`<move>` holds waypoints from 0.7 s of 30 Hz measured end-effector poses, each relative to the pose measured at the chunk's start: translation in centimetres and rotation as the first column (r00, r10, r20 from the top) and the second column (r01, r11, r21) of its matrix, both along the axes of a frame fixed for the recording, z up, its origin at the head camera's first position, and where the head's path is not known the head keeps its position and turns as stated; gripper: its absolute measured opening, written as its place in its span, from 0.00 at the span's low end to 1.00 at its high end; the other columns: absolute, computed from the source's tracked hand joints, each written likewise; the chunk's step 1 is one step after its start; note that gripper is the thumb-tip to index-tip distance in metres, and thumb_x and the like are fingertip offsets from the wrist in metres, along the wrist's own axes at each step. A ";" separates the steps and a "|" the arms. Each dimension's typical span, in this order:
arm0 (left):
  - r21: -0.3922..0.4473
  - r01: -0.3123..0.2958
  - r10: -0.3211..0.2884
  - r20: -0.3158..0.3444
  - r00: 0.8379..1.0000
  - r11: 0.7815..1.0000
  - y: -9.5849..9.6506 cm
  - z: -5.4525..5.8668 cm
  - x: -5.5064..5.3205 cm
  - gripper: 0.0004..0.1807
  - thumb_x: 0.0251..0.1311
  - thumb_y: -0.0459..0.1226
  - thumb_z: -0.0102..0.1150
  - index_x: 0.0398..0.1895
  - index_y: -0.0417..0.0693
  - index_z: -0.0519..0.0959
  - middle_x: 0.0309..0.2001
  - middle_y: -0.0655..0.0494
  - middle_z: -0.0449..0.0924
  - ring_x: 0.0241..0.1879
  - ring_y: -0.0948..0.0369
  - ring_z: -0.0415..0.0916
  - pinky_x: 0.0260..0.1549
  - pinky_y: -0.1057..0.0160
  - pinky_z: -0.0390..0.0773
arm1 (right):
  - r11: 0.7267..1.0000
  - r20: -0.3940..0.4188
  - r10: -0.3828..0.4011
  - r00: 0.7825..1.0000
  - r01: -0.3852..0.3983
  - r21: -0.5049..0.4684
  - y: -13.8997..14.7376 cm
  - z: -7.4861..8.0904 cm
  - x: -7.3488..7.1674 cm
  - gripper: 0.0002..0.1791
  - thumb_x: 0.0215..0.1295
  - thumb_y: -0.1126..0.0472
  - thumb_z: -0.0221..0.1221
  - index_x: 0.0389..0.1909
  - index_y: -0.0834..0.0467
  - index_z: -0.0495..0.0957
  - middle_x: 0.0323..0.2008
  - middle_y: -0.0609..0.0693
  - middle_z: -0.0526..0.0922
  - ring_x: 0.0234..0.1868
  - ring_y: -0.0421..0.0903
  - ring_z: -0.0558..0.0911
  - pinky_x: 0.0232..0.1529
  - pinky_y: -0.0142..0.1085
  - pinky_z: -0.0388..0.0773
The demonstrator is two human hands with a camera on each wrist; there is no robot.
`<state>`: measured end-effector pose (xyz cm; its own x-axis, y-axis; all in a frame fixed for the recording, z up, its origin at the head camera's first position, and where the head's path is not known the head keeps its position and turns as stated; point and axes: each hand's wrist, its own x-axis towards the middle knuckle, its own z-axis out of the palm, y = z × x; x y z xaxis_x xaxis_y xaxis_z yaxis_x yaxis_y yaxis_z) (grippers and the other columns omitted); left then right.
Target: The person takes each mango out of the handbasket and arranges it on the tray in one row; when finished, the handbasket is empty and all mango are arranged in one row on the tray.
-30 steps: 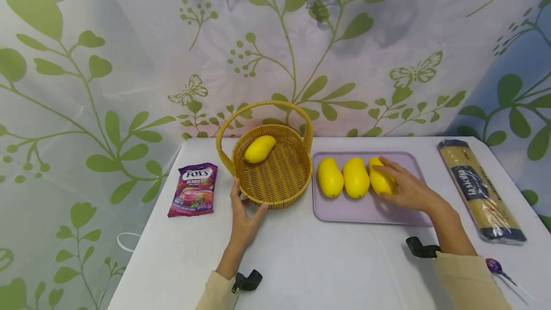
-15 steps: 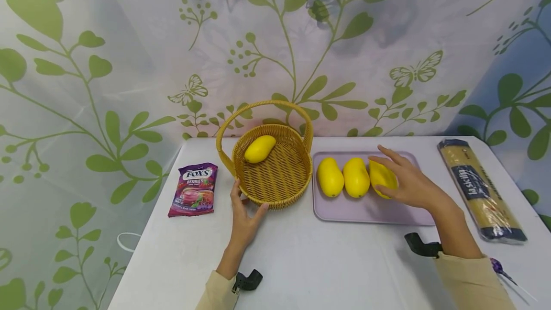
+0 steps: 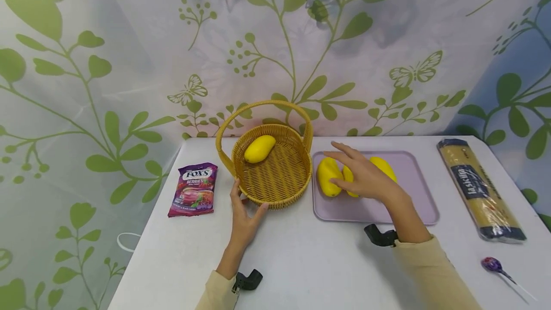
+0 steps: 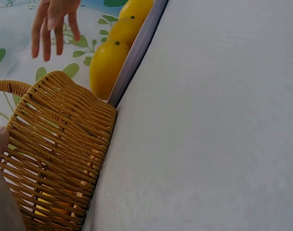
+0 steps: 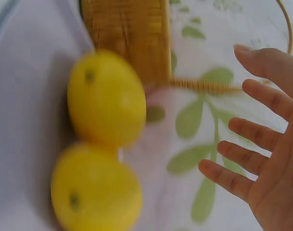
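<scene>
My right hand (image 3: 361, 173) hovers over the lilac tray (image 3: 413, 204) with fingers spread and nothing in them, overlapping two of its three yellow mangoes. The left mango (image 3: 328, 178) shows most; the middle mango (image 3: 347, 174) and right mango (image 3: 384, 166) are partly hidden. In the right wrist view the hand (image 5: 267, 139) is apart from the two mangoes seen there. With thumb and fingers spread, my left hand (image 3: 244, 219) touches the front left of the wicker basket (image 3: 275, 176). Inside that basket lies another mango (image 3: 260, 149). The left thumb (image 4: 1, 137) rests at the rim.
A purple candy bag (image 3: 194, 189) lies left of the basket. To the right of the tray are a pasta packet (image 3: 479, 190) and a lollipop (image 3: 492, 265). The basket's tall handle (image 3: 267, 103) arches up before the leaf-patterned backdrop (image 3: 275, 37).
My right hand has let go of the right mango, lifted off it and moved left over the middle one. The left hand and basket have stayed in place.
</scene>
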<state>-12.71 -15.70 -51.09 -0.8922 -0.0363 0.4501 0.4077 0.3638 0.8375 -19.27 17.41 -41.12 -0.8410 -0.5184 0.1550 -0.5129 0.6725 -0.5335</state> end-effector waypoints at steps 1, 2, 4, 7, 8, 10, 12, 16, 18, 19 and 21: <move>0.002 0.001 -0.001 0.000 1.000 1.000 0.0 0.1 0.1 0.50 0.57 0.29 0.65 0.74 0.30 0.42 0.74 0.34 0.46 0.64 0.33 0.56 0.52 0.36 0.65 | 1.000 0.009 0.011 1.000 -0.011 -0.008 -0.8 -0.1 -0.1 0.37 0.62 0.52 0.66 0.71 0.43 0.63 0.76 0.54 0.53 0.73 0.61 0.58 0.63 0.64 0.65; 0.004 0.001 -0.001 0.002 1.000 1.000 0.0 0.2 0.1 0.50 0.57 0.29 0.64 0.74 0.30 0.42 0.74 0.34 0.46 0.64 0.33 0.56 0.53 0.35 0.65 | 1.000 0.011 0.026 1.000 -0.026 -0.011 -1.6 -0.2 -0.1 0.37 0.62 0.52 0.66 0.71 0.43 0.63 0.76 0.54 0.53 0.73 0.61 0.58 0.63 0.63 0.65; 0.001 -0.003 0.003 -0.002 1.000 1.000 -0.1 -0.3 -0.1 0.50 0.57 0.30 0.65 0.75 0.32 0.42 0.74 0.34 0.46 0.64 0.34 0.56 0.53 0.36 0.66 | 0.998 0.004 0.057 0.998 -0.057 -0.027 -3.1 -0.5 -0.3 0.36 0.62 0.52 0.66 0.71 0.44 0.64 0.76 0.55 0.55 0.73 0.60 0.59 0.63 0.61 0.67; 0.009 0.003 -0.003 0.004 1.000 1.000 -0.1 -0.2 -0.1 0.51 0.57 0.30 0.65 0.76 0.36 0.41 0.74 0.34 0.45 0.65 0.33 0.55 0.54 0.35 0.65 | 0.994 -0.028 0.097 0.995 -0.099 -0.054 -5.1 -1.2 -0.7 0.35 0.61 0.53 0.67 0.70 0.49 0.67 0.74 0.57 0.58 0.72 0.60 0.61 0.63 0.59 0.68; 0.008 0.003 -0.003 0.003 1.000 1.000 -0.1 -0.3 -0.1 0.51 0.57 0.30 0.65 0.76 0.37 0.41 0.74 0.35 0.45 0.65 0.34 0.55 0.53 0.35 0.65 | 0.992 -0.042 0.105 0.994 -0.108 -0.060 -5.8 -1.4 -0.8 0.35 0.61 0.54 0.67 0.69 0.50 0.67 0.74 0.57 0.59 0.72 0.61 0.62 0.62 0.59 0.69; 0.010 0.005 -0.005 0.003 1.000 1.000 0.1 0.2 0.1 0.51 0.57 0.29 0.65 0.76 0.37 0.41 0.74 0.34 0.45 0.65 0.32 0.55 0.53 0.34 0.66 | 0.992 -0.058 0.103 0.993 -0.107 -0.069 -6.9 -2.0 -1.1 0.34 0.62 0.53 0.66 0.69 0.50 0.68 0.73 0.58 0.60 0.71 0.61 0.64 0.60 0.58 0.71; 0.009 0.005 -0.005 0.004 1.000 1.000 0.0 0.2 0.1 0.51 0.57 0.29 0.65 0.76 0.38 0.41 0.74 0.35 0.45 0.65 0.32 0.55 0.53 0.35 0.66 | 0.993 -0.056 0.092 0.994 -0.096 -0.073 -7.9 -2.5 -1.4 0.35 0.63 0.50 0.65 0.70 0.50 0.67 0.73 0.58 0.61 0.70 0.61 0.65 0.60 0.57 0.72; 0.004 0.004 -0.004 0.004 1.000 1.000 -0.1 0.0 0.0 0.52 0.57 0.29 0.65 0.76 0.37 0.41 0.74 0.35 0.45 0.65 0.33 0.55 0.53 0.35 0.66 | 0.995 -0.033 0.066 0.997 -0.069 -0.077 -9.8 -3.3 -2.1 0.35 0.64 0.47 0.64 0.71 0.48 0.66 0.72 0.58 0.61 0.70 0.60 0.66 0.60 0.58 0.72; 0.001 0.004 -0.004 0.004 1.000 1.000 -0.1 0.0 0.0 0.52 0.57 0.29 0.65 0.76 0.37 0.41 0.74 0.35 0.45 0.65 0.33 0.55 0.53 0.35 0.66 | 0.996 -0.035 0.057 0.998 -0.059 -0.071 -10.5 -3.5 -2.7 0.35 0.63 0.46 0.64 0.70 0.48 0.66 0.72 0.58 0.62 0.69 0.60 0.67 0.60 0.58 0.71; 0.001 0.003 -0.003 0.005 1.000 1.000 -0.1 0.0 0.0 0.52 0.56 0.29 0.65 0.76 0.36 0.41 0.74 0.35 0.45 0.65 0.33 0.56 0.53 0.35 0.66 | 0.996 -0.035 0.052 0.998 -0.054 -0.070 -10.9 -3.7 -3.1 0.35 0.63 0.46 0.64 0.70 0.49 0.66 0.71 0.58 0.63 0.68 0.60 0.67 0.59 0.58 0.72; 0.000 0.000 0.000 0.010 1.000 1.000 -0.1 0.0 0.0 0.51 0.56 0.29 0.65 0.76 0.36 0.41 0.74 0.35 0.45 0.65 0.33 0.56 0.53 0.36 0.66 | 0.997 -0.040 0.041 0.998 -0.043 -0.061 -11.7 -4.0 -4.0 0.35 0.63 0.46 0.64 0.70 0.49 0.67 0.70 0.59 0.64 0.67 0.60 0.69 0.60 0.58 0.72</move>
